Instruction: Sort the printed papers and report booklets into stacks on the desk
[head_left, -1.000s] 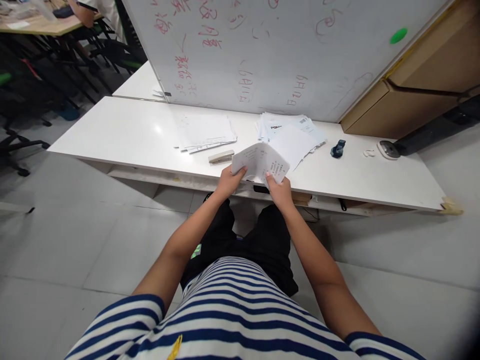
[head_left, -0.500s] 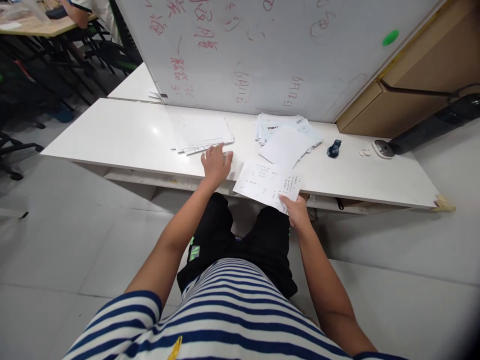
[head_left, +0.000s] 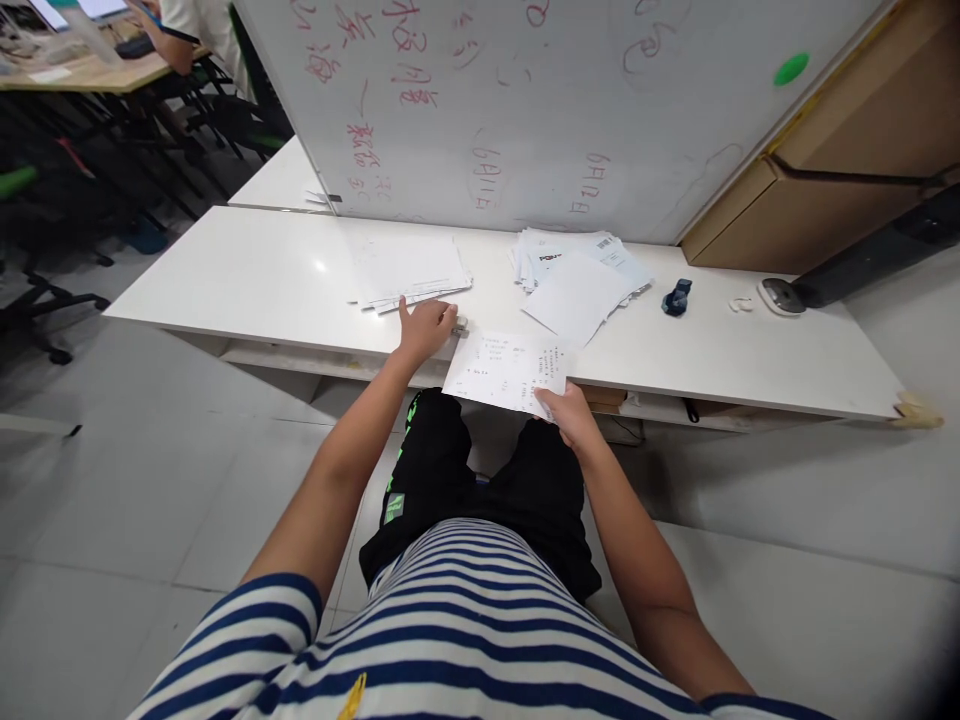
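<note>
Navy-white striped shirt, short sleeves; black trousers, green print.

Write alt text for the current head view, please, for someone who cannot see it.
A person's right hand holds a marked sheet over the front edge of a white desk; the left hand partly covers a stapler. Behind, two paper piles lie before a whiteboard.

You are holding the sheet by its near right corner; it is turning its printed side up to you, white with small dark print in rows. It is spreading out nearly flat, its near edge reaching past the front of the desk. By its far left corner, the stapler is showing you only a pale end, the rest hiding under your left hand
</note>
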